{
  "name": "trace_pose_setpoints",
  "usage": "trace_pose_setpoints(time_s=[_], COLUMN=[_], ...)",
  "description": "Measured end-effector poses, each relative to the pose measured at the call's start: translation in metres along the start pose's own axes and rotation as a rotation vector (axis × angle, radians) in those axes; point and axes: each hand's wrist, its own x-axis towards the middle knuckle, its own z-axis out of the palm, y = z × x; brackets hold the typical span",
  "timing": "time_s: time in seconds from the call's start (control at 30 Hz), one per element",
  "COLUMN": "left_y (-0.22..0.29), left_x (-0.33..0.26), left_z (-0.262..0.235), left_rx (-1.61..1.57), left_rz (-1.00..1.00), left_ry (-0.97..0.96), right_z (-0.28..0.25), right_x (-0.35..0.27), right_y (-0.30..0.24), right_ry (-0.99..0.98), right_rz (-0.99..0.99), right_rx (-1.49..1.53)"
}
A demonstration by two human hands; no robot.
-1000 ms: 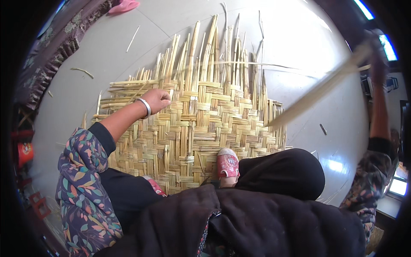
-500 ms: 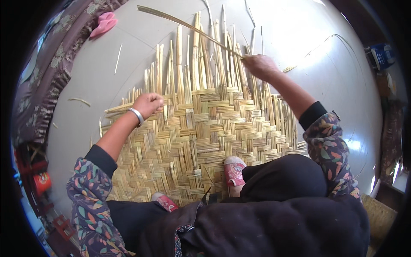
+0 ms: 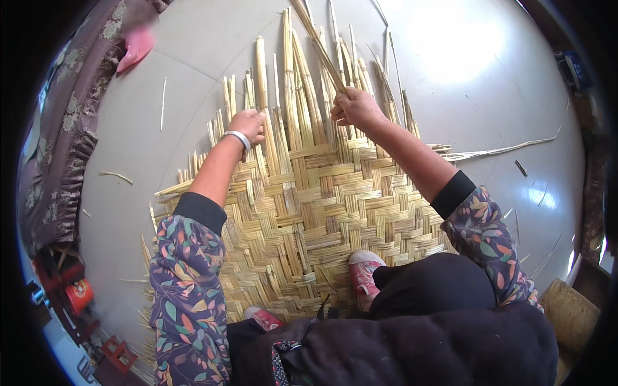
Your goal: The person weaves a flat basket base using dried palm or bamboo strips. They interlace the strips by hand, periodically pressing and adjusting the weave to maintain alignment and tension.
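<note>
Mat lay flat across the middle of the floor: split reed in a patterned over-under weave. From its far edge a ragged row of stalks of uneven length pointed toward the floor's far edge, unwoven.

Left hand was over the mat's far edge, left of its middle, among the stalk bases. Pale bangle on that wrist. Its grip was curled, knuckles up; I could not tell how far it was closed, or whether it had hold of a stalk.

Right hand was over the stalks, right of the mat's middle, well apart from the left. Its grip was closed firmly around 1 long strip, slanted away toward the floor's far edge and running out of view.

Right shoe stood on the mat toward its near edge. Left shoe, partly hidden, was at that edge too.

Loose fibres trailed from the mat's right edge toward the floor's right edge; dark splinter near them. 2 reed scraps were on the floor left of the mat. Pink cloth lay by the floor's far left corner, beside floral fabric along the left edge.
</note>
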Motion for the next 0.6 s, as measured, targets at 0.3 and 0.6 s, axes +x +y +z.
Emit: trace_pose_setpoints(time_s=[0.3, 0.6], left_y=[0.036, 0.033], left_x=[-0.004, 0.004], left_z=[-0.009, -0.007], left_rx=[-0.111, -0.778], left_rz=[-0.149, 0.105], left_ry=[-0.239, -0.683], right_z=[-0.001, -0.006], right_x=[0.016, 0.014], right_y=[0.008, 0.006], right_ry=[0.085, 0.14], right_rz=[0.059, 0.086], right_rx=[0.237, 0.247])
